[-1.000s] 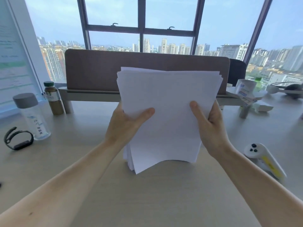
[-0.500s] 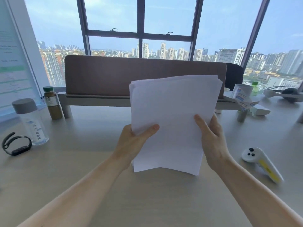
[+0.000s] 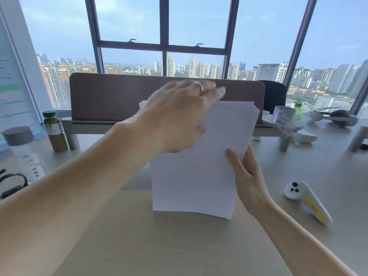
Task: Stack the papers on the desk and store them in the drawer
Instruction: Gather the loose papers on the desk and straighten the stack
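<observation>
The papers [image 3: 199, 166] stand upright at the centre of the desk [image 3: 179, 246], bottom edge down on the wood, top edges slightly fanned. The right hand [image 3: 249, 176] pinches the stack's right edge, thumb on the near face, fingers behind. The left hand [image 3: 179, 120], blurred, lies flat and spread across the stack's top left part, fingers reaching past the top edge, gripping nothing. At 9 o'clock from the stack stand a brown jar [image 3: 55, 132] and a clear bottle [image 3: 23, 154]; at 3 o'clock lies a white controller [image 3: 306, 202]. A divider [image 3: 111, 96] runs behind at 12 o'clock.
</observation>
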Motion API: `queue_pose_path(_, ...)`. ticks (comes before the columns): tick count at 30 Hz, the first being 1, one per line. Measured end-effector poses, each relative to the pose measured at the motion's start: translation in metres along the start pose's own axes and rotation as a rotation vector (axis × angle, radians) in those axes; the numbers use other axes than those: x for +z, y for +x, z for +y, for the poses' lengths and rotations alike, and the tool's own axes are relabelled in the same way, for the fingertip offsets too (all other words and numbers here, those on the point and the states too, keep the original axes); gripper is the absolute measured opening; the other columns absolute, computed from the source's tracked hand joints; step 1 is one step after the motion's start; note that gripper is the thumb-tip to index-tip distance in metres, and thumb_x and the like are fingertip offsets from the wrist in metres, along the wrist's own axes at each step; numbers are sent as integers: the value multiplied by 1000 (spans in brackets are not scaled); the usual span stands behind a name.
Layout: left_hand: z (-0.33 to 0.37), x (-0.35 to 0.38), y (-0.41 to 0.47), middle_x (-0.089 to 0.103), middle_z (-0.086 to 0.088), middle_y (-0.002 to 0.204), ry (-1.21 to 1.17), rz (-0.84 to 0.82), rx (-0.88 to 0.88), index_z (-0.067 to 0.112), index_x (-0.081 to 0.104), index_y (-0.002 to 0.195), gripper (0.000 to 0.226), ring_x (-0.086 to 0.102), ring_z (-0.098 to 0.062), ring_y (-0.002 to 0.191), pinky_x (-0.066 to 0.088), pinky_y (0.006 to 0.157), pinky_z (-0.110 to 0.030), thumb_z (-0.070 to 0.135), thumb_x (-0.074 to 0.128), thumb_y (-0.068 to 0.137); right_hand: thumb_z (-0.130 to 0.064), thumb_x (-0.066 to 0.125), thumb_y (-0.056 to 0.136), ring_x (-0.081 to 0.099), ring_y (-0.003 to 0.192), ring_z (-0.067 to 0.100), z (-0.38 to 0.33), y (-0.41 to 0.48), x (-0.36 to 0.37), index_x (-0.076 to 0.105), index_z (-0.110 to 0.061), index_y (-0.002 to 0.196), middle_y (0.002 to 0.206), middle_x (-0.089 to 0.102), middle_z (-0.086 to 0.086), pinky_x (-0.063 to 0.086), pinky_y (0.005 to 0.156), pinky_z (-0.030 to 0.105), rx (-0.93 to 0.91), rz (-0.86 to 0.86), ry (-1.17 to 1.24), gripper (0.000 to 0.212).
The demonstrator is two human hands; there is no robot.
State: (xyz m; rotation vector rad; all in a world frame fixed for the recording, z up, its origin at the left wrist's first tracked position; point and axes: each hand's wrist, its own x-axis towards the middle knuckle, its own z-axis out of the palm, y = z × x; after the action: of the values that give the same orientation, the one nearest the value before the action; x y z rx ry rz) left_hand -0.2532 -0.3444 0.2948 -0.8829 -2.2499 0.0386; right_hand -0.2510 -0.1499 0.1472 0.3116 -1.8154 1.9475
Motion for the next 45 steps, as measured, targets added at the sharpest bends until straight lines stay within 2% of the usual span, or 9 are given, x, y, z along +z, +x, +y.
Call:
queue_pose_path(9, 21, 15, 17, 54, 10, 145, -78, -16, 119, 49, 18, 159, 72, 54, -17, 128, 41, 91, -33, 26, 54, 101, -13, 57, 102, 72, 110, 29, -6, 0, -2, 62, -15, 128, 118, 76, 8, 58, 92, 45, -38, -25, -41, 27)
queue_pose_path(12, 2, 13, 8, 41, 2, 160, -10, 25, 100, 43, 14, 161, 82, 42, -21, 144, 33, 115, -44, 32, 62, 96, -11, 55, 102, 76, 95, 18, -4, 2, -1, 68, -18, 114, 104, 80, 0, 61, 82, 37, -14, 5, -26, 19)
queue_pose_path(14, -16, 21, -17, 33, -3, 165, 14, 286, -130, 30, 20, 163, 87, 28, -26, 154, 18, 124, -51, 44, 68, 91, -10, 54, 102, 76, 92, 16, -4, 2, -2, 68, -14, 115, 103, 80, 0, 61, 78, 32, 7, 2, 9, 19)
queue_pose_path(16, -32, 48, -49, 28, 1, 166, -284, 502, -540, 20, 23, 162, 97, 22, -21, 156, 15, 126, -49, 55, 71, 85, -11, 53, 103, 76, 99, 21, -4, 3, -3, 65, -10, 123, 112, 78, 5, 61, 83, 35, 29, -14, 50, 24)
queue_pose_path(18, -33, 75, -65, 42, 2, 162, -1054, 432, -864, 19, 28, 159, 103, 38, -17, 149, 29, 122, -47, 60, 76, 77, -11, 51, 104, 73, 108, 26, -3, 4, 0, 61, -10, 131, 121, 75, 10, 60, 91, 41, 49, -24, 91, 29)
queue_pose_path(20, -26, 101, -72, 72, -2, 133, -1580, 263, -950, 15, 52, 145, 70, 66, -24, 125, 55, 98, -41, 42, 77, 85, -7, 47, 104, 72, 110, 25, -1, 6, 5, 59, -12, 132, 123, 74, 9, 58, 93, 41, 65, -22, 107, 30)
queue_pose_path(23, -12, 114, -67, 82, 1, 105, -1508, 275, -1011, 17, 70, 120, 26, 78, -24, 98, 62, 66, -28, 15, 71, 93, -2, 42, 103, 71, 97, 17, 0, 11, 15, 60, -19, 114, 106, 74, 0, 55, 89, 40, 52, 35, 32, 28)
queue_pose_path(33, -18, 117, -84, 78, 9, 113, -1330, 233, -958, 28, 57, 123, 28, 75, -14, 102, 57, 97, -50, 26, 65, 96, -21, 52, 91, 67, 98, 20, 5, 15, 19, 57, -34, 99, 104, 70, -2, 52, 97, 55, 24, 35, -70, 17)
queue_pose_path(45, -4, 136, -119, 76, 8, 125, -1453, 27, -967, 30, 59, 135, 37, 71, -14, 115, 53, 93, -33, 10, 54, 104, -2, 45, 103, 70, 93, 9, 30, -16, 14, 55, -19, 112, 102, 73, -8, 54, 93, 39, 164, 90, -93, 21)
